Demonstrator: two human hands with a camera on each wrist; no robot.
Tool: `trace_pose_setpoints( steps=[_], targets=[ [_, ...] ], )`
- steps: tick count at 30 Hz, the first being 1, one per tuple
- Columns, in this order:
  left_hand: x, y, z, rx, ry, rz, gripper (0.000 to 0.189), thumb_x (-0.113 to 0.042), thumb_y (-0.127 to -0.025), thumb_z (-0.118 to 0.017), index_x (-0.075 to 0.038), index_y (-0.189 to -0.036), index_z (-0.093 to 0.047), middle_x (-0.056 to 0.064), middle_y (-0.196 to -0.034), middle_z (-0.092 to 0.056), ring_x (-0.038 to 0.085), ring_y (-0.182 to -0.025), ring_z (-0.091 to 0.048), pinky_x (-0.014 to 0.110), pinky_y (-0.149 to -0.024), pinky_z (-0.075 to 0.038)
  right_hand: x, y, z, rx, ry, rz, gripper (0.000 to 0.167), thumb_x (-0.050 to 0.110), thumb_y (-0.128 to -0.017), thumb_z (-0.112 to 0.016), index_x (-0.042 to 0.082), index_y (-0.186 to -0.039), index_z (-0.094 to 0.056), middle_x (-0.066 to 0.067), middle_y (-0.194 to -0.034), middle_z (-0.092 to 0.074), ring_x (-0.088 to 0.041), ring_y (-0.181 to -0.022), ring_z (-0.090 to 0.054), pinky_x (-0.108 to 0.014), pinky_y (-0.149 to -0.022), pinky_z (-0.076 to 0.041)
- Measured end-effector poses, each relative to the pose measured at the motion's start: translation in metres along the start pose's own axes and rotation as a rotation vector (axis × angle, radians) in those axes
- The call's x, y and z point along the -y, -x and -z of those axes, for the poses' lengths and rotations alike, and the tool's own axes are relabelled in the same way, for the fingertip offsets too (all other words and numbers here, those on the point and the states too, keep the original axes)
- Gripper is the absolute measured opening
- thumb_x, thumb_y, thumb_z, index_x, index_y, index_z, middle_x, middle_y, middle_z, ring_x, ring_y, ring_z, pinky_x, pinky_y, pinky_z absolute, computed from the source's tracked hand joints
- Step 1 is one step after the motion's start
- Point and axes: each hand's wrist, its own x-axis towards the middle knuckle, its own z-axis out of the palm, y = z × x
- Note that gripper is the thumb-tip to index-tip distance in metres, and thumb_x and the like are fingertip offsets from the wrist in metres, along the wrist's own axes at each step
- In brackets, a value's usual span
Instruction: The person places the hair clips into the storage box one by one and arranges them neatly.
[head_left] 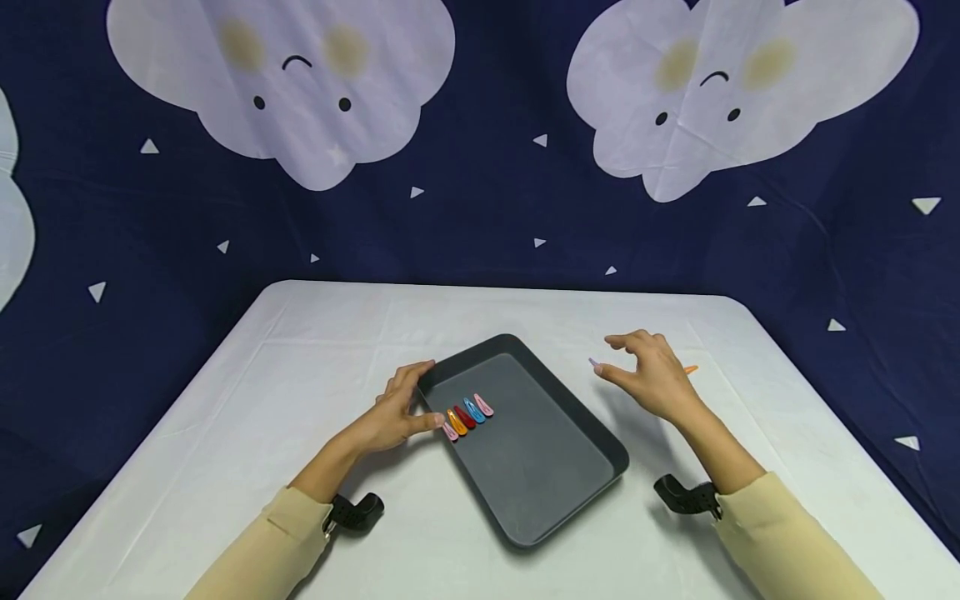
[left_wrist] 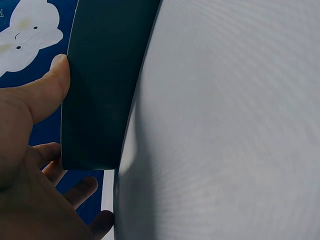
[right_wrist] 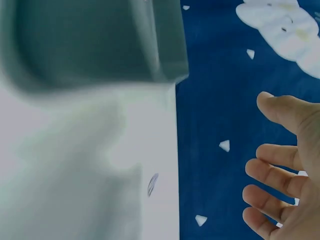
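Observation:
My left hand [head_left: 393, 414] holds the dark grey baking tray [head_left: 547, 467] at its left corner. Its thumb lies at the rim, and the other fingers reach around the corner, as the left wrist view shows. Inside, near that thumb, several snap hair clips [head_left: 465, 416] in pink, orange, red and blue lie in a row. My right hand [head_left: 651, 375] hovers over the table right of the tray, thumb and fingers spread apart, holding nothing. A purple hair clip [right_wrist: 152, 185] lies on the table close to its thumb tip in the head view.
An orange clip [head_left: 691, 368] shows from behind the right hand, partly hidden. White cloth covers the table [head_left: 330, 333]. Behind its far edge hangs a dark blue curtain [head_left: 480, 225] with clouds and small triangles.

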Motion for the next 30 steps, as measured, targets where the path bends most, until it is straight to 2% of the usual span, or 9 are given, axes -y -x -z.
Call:
trace_pose_setpoints(
  steps=[1, 4, 9, 14, 18, 21, 25, 30],
  targets=[
    [0.000, 0.000, 0.000, 0.000, 0.001, -0.001, 0.084, -0.025, -0.086, -0.069, -0.012, -0.150, -0.018, 0.014, -0.152, -0.017, 0.040, -0.141, -0.013, 0.070, -0.104, -0.004, -0.004, 0.001, 0.000, -0.014, 0.016, -0.001, 0.051, 0.037, -0.083, -0.071, 0.006, -0.122, -0.061, -0.016, -0.120, -0.060, -0.032, -0.102, -0.049, -0.050, -0.086, -0.039],
    [0.000, 0.000, 0.000, 0.000, 0.004, -0.007, 0.084, -0.025, -0.085, -0.069, -0.012, -0.150, -0.018, 0.014, -0.152, -0.018, 0.040, -0.140, -0.013, 0.070, -0.104, -0.005, -0.014, 0.006, 0.001, -0.034, 0.055, -0.033, 0.049, 0.035, -0.082, -0.071, 0.006, -0.121, -0.062, -0.017, -0.114, -0.062, -0.031, -0.096, -0.050, -0.047, -0.076, -0.038],
    [0.000, 0.000, 0.000, -0.005, 0.002, -0.013, 0.084, -0.024, -0.085, -0.069, -0.011, -0.150, -0.018, 0.015, -0.152, -0.018, 0.039, -0.140, -0.015, 0.070, -0.104, -0.006, -0.029, 0.012, 0.002, -0.040, 0.096, -0.063, 0.050, 0.035, -0.083, -0.070, 0.002, -0.120, -0.062, -0.019, -0.107, -0.063, -0.032, -0.094, -0.048, -0.043, -0.075, -0.036],
    [0.000, 0.000, 0.000, -0.004, -0.003, -0.012, 0.084, -0.025, -0.085, -0.070, -0.012, -0.150, -0.018, 0.014, -0.152, -0.018, 0.039, -0.140, -0.016, 0.069, -0.104, -0.007, -0.041, 0.018, 0.001, -0.043, 0.113, -0.092, 0.046, 0.035, -0.083, -0.070, 0.002, -0.115, -0.064, -0.021, -0.110, -0.062, -0.030, -0.090, -0.048, -0.036, -0.071, -0.034],
    [0.000, 0.000, 0.000, -0.006, -0.005, -0.009, 0.084, -0.025, -0.085, -0.070, -0.012, -0.150, -0.018, 0.014, -0.152, -0.018, 0.040, -0.140, -0.016, 0.069, -0.104, -0.007, -0.049, 0.024, -0.001, -0.028, 0.120, -0.121, 0.040, 0.035, -0.084, -0.068, 0.007, -0.112, -0.066, -0.021, -0.110, -0.062, -0.033, -0.093, -0.048, -0.040, -0.073, -0.035],
    [0.000, 0.000, -0.001, -0.006, -0.003, -0.005, 0.084, -0.025, -0.085, -0.070, -0.012, -0.150, -0.018, 0.015, -0.152, -0.018, 0.040, -0.140, -0.015, 0.069, -0.104, -0.007, -0.054, 0.027, -0.001, -0.016, 0.134, -0.147, 0.043, 0.034, -0.083, -0.068, 0.003, -0.112, -0.065, -0.023, -0.108, -0.061, -0.037, -0.096, -0.048, -0.046, -0.077, -0.036],
    [0.001, 0.000, 0.000, -0.001, -0.002, -0.004, 0.084, -0.026, -0.085, -0.069, -0.012, -0.150, -0.018, 0.014, -0.153, -0.017, 0.039, -0.140, -0.015, 0.069, -0.104, -0.007, -0.060, 0.032, -0.001, 0.002, 0.152, -0.181, 0.052, 0.034, -0.082, -0.069, -0.006, -0.114, -0.061, -0.029, -0.115, -0.057, -0.044, -0.100, -0.046, -0.053, -0.083, -0.035],
    [0.001, 0.000, 0.000, 0.000, -0.001, -0.004, 0.084, -0.026, -0.086, -0.069, -0.012, -0.150, -0.017, 0.014, -0.153, -0.017, 0.038, -0.141, -0.014, 0.068, -0.105, -0.006, -0.066, 0.036, -0.001, 0.017, 0.165, -0.195, 0.054, 0.034, -0.081, -0.070, -0.007, -0.116, -0.060, -0.031, -0.121, -0.055, -0.048, -0.102, -0.046, -0.056, -0.084, -0.034]
  ],
)
